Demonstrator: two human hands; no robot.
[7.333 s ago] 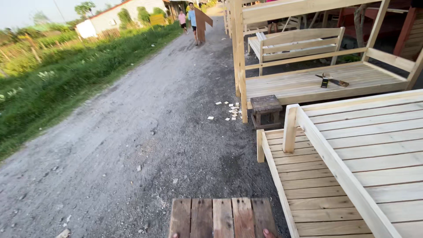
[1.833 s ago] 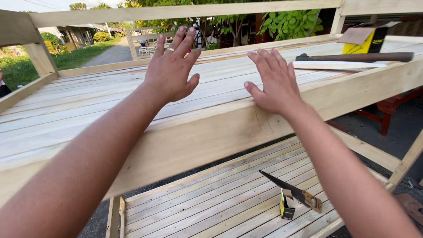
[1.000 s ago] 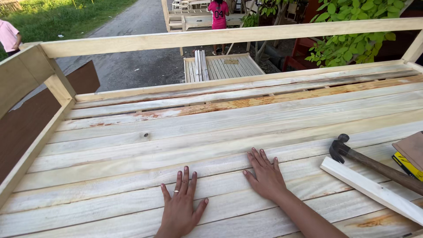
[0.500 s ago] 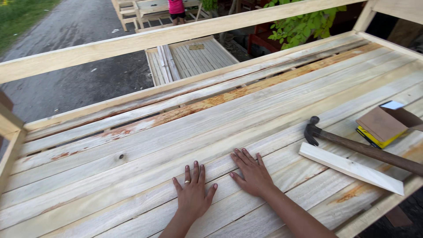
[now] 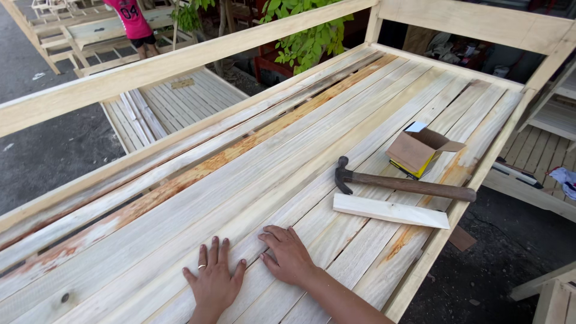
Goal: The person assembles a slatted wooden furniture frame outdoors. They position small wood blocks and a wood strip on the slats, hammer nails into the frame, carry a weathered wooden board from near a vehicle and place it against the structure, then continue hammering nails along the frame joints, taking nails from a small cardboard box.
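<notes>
Left hand (image 5: 214, 283): open, flat on pale wooden slat platform (image 5: 252, 162), near edge | Right hand (image 5: 288, 254): open, flat alongside | Wooden-handled hammer (image 5: 399, 183): toward right edge

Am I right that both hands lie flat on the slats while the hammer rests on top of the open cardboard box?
Not quite. In the head view both hands, left and right, lie flat on the slats, but the hammer rests on the slats beside the open cardboard box.

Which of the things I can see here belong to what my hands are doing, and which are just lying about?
In hand:
left hand flat on the slats
right hand flat on the slats

Lying about:
hammer
loose wood strip
open cardboard box
</notes>
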